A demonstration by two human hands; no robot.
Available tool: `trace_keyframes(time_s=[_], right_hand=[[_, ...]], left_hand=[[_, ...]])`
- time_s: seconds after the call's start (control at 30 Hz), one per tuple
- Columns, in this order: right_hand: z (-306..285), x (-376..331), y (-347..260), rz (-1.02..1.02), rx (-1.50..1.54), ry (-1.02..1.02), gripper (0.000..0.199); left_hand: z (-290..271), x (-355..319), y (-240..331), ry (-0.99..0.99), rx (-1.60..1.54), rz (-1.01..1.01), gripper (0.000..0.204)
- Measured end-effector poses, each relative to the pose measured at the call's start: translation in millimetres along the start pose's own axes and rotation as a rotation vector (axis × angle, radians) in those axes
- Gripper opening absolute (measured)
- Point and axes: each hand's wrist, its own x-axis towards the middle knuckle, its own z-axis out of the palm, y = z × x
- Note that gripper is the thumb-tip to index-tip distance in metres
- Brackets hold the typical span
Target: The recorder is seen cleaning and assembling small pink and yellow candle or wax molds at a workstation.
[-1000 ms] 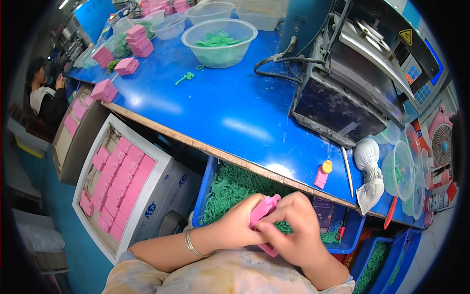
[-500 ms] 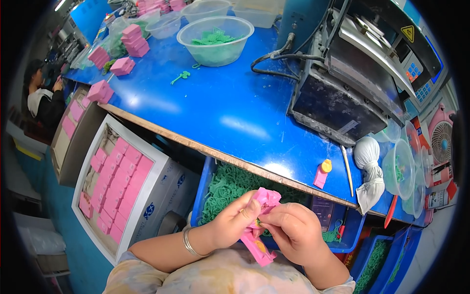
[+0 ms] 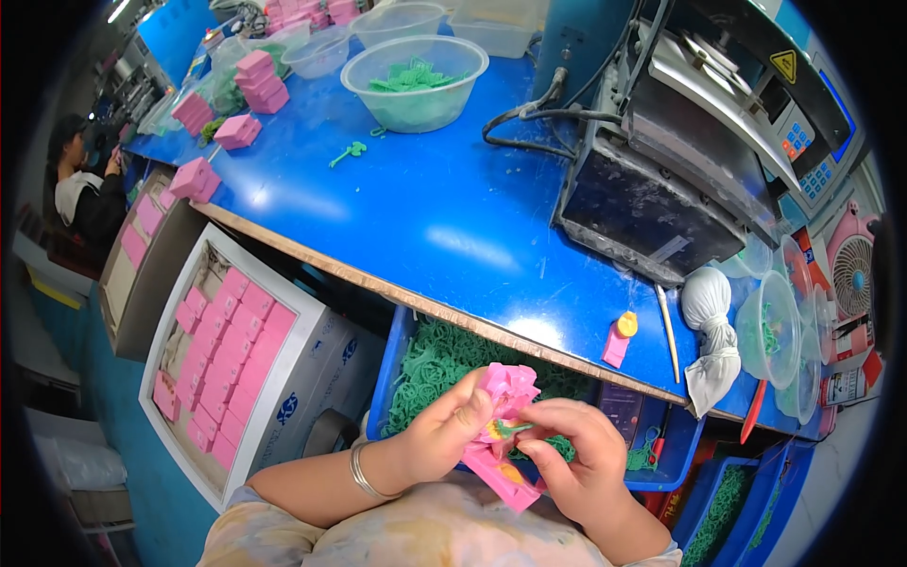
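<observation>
My left hand (image 3: pixel 446 430) grips a soft pink mould (image 3: pixel 508 380), which hangs folded open in front of my body. Yellow patches show inside the mould, and its lower flap (image 3: pixel 503 480) hangs toward my shirt. At the inner face of the mould, my right hand (image 3: pixel 584 449) pinches the end of a small green rubbery piece (image 3: pixel 510 429). Part of that piece still touches the yellow area. Below both hands is a blue tray (image 3: pixel 380 392) holding many green stringy pieces (image 3: pixel 439 364).
The blue table (image 3: pixel 397 208) carries a bowl of green pieces (image 3: pixel 416 80), a black press machine (image 3: pixel 652 189), a small pink-and-yellow piece (image 3: pixel 619 342), a stick (image 3: pixel 668 331) and a tied cloth bundle (image 3: pixel 709 331). A box of pink blocks (image 3: pixel 227 350) stands left. A person (image 3: pixel 85 184) sits far left.
My right hand has drawn slightly right, away from the mould, and more of the green piece now shows between its fingers and the mould. My left hand keeps its grip.
</observation>
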Motion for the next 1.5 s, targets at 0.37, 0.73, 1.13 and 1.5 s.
trace_keyframes(time_s=[0.37,0.73,1.13,1.5], right_hand=[[-18,2,-8,-0.471,-0.389,-0.021,0.029],[-19,-8,-2,0.283,0.670,0.253,0.007],[-6,-10,-1,0.299,0.876,0.191,0.009],[5,-13,-2,0.337,0.596,0.109,0.008]], left_hand=[[7,4,19,0.028,0.738,0.411,0.076],[-2,50,55,0.409,1.027,0.991,0.038],[25,22,18,0.041,0.639,0.599,0.032],[22,13,12,0.099,0.741,0.577,0.015]])
